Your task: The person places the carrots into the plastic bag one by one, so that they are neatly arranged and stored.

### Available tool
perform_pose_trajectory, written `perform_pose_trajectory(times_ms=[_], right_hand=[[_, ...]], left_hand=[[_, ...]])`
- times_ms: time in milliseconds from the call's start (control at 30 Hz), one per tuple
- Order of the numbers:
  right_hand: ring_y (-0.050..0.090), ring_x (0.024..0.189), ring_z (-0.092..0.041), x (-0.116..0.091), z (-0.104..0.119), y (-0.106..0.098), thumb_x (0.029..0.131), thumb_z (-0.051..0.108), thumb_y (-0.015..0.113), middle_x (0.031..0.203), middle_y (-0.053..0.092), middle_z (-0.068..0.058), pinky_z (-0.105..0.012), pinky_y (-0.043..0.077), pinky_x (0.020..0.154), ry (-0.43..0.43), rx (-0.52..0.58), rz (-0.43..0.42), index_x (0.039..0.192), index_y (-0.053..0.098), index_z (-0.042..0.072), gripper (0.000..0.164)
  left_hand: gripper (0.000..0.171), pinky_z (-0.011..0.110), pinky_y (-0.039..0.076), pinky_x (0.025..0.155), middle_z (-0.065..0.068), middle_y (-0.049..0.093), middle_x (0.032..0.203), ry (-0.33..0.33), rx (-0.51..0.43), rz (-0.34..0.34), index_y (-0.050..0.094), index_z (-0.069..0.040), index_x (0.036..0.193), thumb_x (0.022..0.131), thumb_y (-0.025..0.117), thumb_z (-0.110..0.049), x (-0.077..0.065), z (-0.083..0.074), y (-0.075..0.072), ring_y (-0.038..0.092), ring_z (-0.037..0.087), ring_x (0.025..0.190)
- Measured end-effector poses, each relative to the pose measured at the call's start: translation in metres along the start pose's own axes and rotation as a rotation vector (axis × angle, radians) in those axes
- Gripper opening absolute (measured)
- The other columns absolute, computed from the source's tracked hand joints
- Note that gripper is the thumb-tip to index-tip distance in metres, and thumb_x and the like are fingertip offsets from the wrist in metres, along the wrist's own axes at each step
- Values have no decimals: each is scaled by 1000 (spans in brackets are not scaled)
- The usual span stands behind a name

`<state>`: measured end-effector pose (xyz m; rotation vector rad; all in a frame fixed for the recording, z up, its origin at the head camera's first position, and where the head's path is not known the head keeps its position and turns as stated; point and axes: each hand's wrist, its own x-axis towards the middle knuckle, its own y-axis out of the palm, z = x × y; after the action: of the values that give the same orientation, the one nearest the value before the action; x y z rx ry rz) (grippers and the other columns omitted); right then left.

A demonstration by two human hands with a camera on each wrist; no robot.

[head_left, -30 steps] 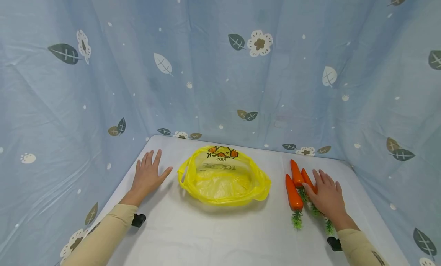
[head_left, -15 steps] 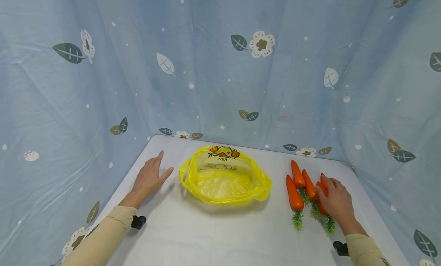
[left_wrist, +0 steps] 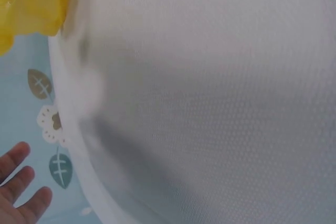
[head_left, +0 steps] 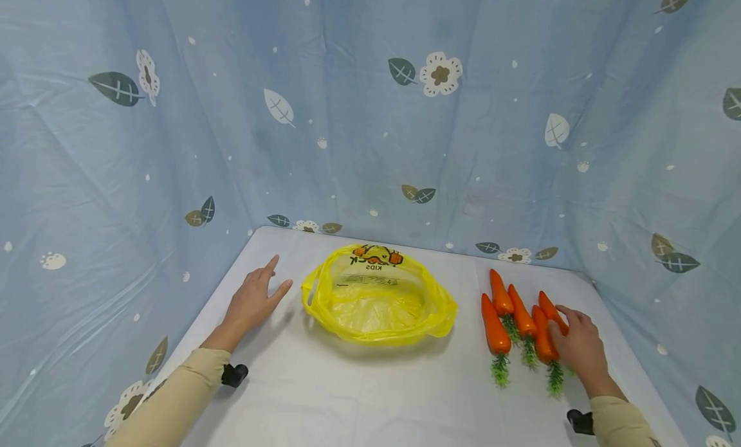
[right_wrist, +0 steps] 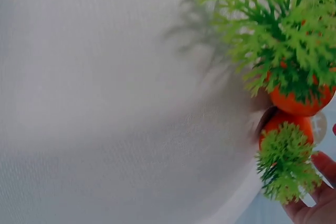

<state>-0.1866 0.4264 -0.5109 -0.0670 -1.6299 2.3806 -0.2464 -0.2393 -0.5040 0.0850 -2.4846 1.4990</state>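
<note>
Several orange toy carrots with green leafy tops lie side by side at the right of the white table. My right hand (head_left: 581,347) is at the rightmost carrot (head_left: 552,309), its thumb on the left side and its fingers on the right, curled round it. Its lower part is hidden under the hand. Touching it on the left lies another carrot (head_left: 542,336). In the right wrist view, fingertips (right_wrist: 324,166) show beside the leafy top (right_wrist: 286,163). My left hand (head_left: 250,300) is held over the table's left side, fingers spread, holding nothing.
A yellow plastic bag (head_left: 376,305) with a printed cartoon duck stands opened wide at the middle of the table (head_left: 370,402). Its handles stick out to both sides. A blue patterned curtain (head_left: 359,112) surrounds the table at the back and sides.
My right hand has moved rightward across the carrots, from the third one to the rightmost, uncovering those on the left. The left hand has barely shifted; the bag has stayed in place.
</note>
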Motion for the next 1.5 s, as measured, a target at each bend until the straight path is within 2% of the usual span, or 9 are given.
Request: perform_pose_trajectory(times_ms=[233, 367, 533, 833, 1000, 1133, 1233, 1500], right_hand=[[39, 119, -61, 0, -11, -1, 104, 20, 50, 133, 35, -47, -74, 37, 100, 5, 50, 31, 140, 44, -11, 48], [42, 115, -60, 2, -16, 0, 103, 20, 49, 132, 35, -47, -73, 39, 98, 15, 64, 45, 139, 44, -11, 47], [46, 110, -58, 3, -22, 4, 102, 19, 48, 130, 36, -46, -70, 43, 95, 43, 62, 60, 137, 45, -10, 46], [45, 114, -60, 2, -25, 3, 100, 14, 51, 126, 44, -45, -72, 39, 96, -13, 56, 51, 131, 54, -12, 40], [53, 100, -52, 0, -27, 2, 100, 17, 52, 120, 53, -43, -66, 46, 87, -17, 50, 57, 131, 54, -11, 42], [55, 91, -44, -1, -28, 1, 101, 21, 54, 117, 54, -41, -59, 49, 79, -6, 53, 77, 133, 52, -10, 45], [55, 92, -46, -1, -29, 0, 101, 24, 54, 117, 54, -42, -60, 49, 79, -8, 52, 91, 133, 51, -10, 47], [52, 110, -56, -4, -28, -1, 102, 23, 53, 129, 50, -44, -68, 45, 93, 15, 54, 127, 133, 55, -10, 45]], left_hand=[[78, 65, 45, 98, 24, 57, 136, 4, -25, 4, 27, -7, 161, 103, 51, -53, 0, -4, 2, 47, 45, 130], [76, 63, 47, 96, 23, 57, 134, 35, -43, -19, 28, -6, 160, 104, 51, -51, 1, -6, 4, 51, 44, 125], [73, 63, 46, 98, 21, 56, 135, 94, -99, -27, 26, -11, 161, 104, 52, -49, 0, -11, 4, 52, 42, 124], [72, 61, 47, 100, 11, 47, 147, 168, -230, 91, 27, -33, 161, 100, 59, -51, -4, -24, 2, 53, 40, 129], [73, 57, 48, 101, 4, 36, 157, 205, -263, 135, 30, -37, 160, 97, 63, -53, -3, -30, 3, 53, 34, 131], [76, 59, 49, 100, 4, 29, 162, 221, -255, 152, 31, -38, 160, 95, 65, -57, -2, -35, 4, 54, 36, 130], [78, 64, 49, 96, 8, 25, 164, 216, -236, 158, 31, -39, 160, 93, 65, -60, -1, -40, 4, 57, 39, 126], [81, 67, 48, 92, 13, 20, 167, 187, -180, 193, 35, -39, 159, 89, 63, -69, 1, -50, 10, 60, 44, 120]])
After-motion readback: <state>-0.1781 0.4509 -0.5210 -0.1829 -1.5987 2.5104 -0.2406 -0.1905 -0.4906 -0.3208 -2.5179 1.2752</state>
